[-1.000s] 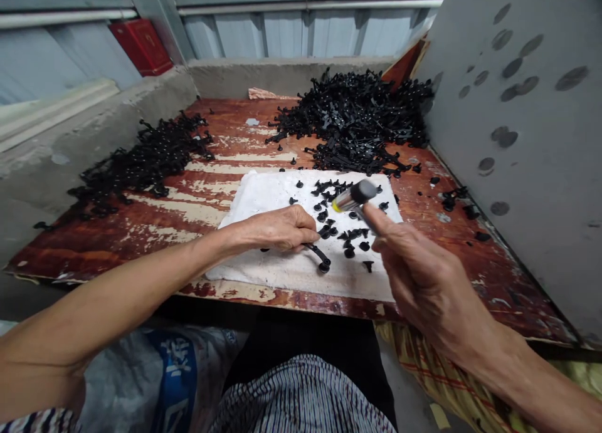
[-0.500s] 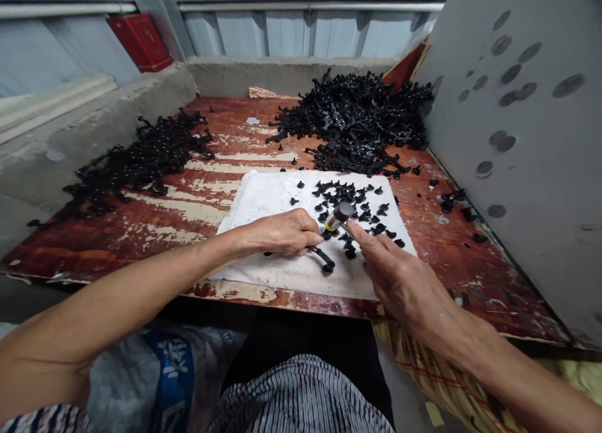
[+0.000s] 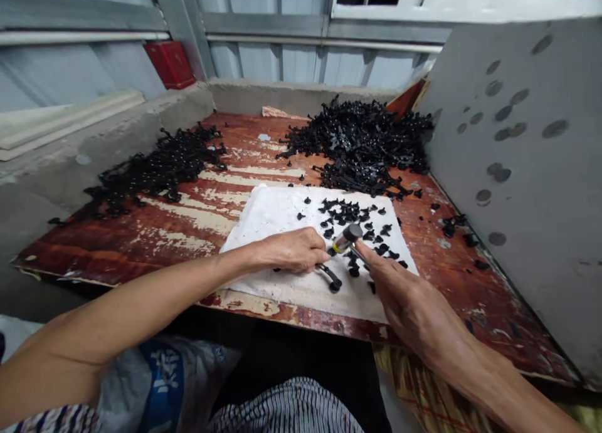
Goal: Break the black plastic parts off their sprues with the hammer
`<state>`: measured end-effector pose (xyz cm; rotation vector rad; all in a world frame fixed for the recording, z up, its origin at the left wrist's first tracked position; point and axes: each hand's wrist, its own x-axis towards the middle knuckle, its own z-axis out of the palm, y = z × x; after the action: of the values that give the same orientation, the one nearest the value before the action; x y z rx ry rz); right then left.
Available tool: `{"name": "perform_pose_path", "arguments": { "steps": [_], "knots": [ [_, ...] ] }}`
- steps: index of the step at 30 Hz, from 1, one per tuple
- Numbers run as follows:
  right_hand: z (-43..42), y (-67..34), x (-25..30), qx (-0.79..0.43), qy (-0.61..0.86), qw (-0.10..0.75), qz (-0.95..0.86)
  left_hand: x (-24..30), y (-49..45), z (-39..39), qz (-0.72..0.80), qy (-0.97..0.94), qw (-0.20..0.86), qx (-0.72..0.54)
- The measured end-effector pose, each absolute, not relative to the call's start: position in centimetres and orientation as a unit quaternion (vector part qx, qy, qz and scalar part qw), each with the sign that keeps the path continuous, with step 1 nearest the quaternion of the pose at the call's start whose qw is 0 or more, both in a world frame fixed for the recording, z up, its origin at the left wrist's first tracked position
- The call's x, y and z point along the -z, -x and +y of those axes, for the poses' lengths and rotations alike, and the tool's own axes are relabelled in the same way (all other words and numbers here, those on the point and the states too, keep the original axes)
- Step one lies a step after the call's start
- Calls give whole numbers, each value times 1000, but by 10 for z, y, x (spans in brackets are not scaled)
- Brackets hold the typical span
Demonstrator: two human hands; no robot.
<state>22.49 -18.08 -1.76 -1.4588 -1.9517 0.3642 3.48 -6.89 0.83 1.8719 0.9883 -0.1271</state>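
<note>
Ribbed metal wall (image 3: 301, 63) closes off the far side of the worn red-brown table (image 3: 108, 254), with a spotted grey panel (image 3: 540, 188) standing at two o'clock from the white cloth (image 3: 270, 217). Taking the middle of that cloth as the clock's centre, with twelve pointing away from the person, a large heap of black parts (image 3: 362, 145) lies between twelve and one, a smaller heap (image 3: 162, 170) at ten, and a red box (image 3: 172, 64) beyond it, towards eleven.

Small black pieces (image 3: 343, 212) are scattered over the cloth, mostly from twelve round to three. Near the centre, the left hand (image 3: 301, 248) is pinched on a long black part (image 3: 333, 279), whose free end lies on the cloth towards five o'clock; the other end is hidden by the fingers. The right hand (image 3: 404, 286), at about four, is wrapped round the handle of a hammer (image 3: 348, 235). Its yellow-ringed face points down towards eight, right beside the left fingertips; whether it touches anything cannot be told.

The step looks like tapping a small piece at the pinched end. A further tap would call for a steady left pinch, the thumb clear of the hammer's face, and a short, square stroke.
</note>
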Motion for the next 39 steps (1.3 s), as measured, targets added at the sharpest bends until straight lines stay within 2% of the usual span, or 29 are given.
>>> {"name": "perform_pose_path", "arguments": {
  "steps": [3, 5, 7, 10, 11, 12, 13, 15, 17, 24, 31, 39],
  "knots": [
    [-175, -237, 12, -181, 585, 390, -688, -17, -25, -55, 425, -770, 475, 42],
    [-171, -251, 9, -235, 632, 462, -576, -32, -5, -30, 501, -764, 406, 4],
    [-168, -266, 10, -314, 656, 519, -449, -53, 23, 4, 586, -763, 269, -46],
    [-165, -285, 20, -425, 645, 556, -307, -81, 54, 51, 706, -698, 1, -117],
    [-165, -290, 24, -451, 640, 557, -278, -85, 55, 62, 721, -673, -68, -153],
    [-164, -294, 28, -470, 635, 558, -255, -85, 51, 70, 728, -659, -95, -165],
    [-164, -297, 31, -482, 628, 560, -243, -82, 41, 75, 718, -670, -84, -168],
    [-164, -300, 36, -495, 623, 558, -235, -68, 9, 81, 648, -748, 37, -139],
    [-164, -302, 38, -498, 627, 552, -233, -50, -32, 85, 597, -787, 113, -113],
    [-164, -303, 38, -499, 630, 543, -242, -23, -127, 116, 576, -772, 238, -126],
    [-164, -309, 44, -506, 616, 550, -251, -13, -150, 121, 607, -701, 337, -162],
    [-163, -307, 43, -496, 606, 571, -246, -26, -128, 106, 575, -630, 470, -226]
  ]
}}
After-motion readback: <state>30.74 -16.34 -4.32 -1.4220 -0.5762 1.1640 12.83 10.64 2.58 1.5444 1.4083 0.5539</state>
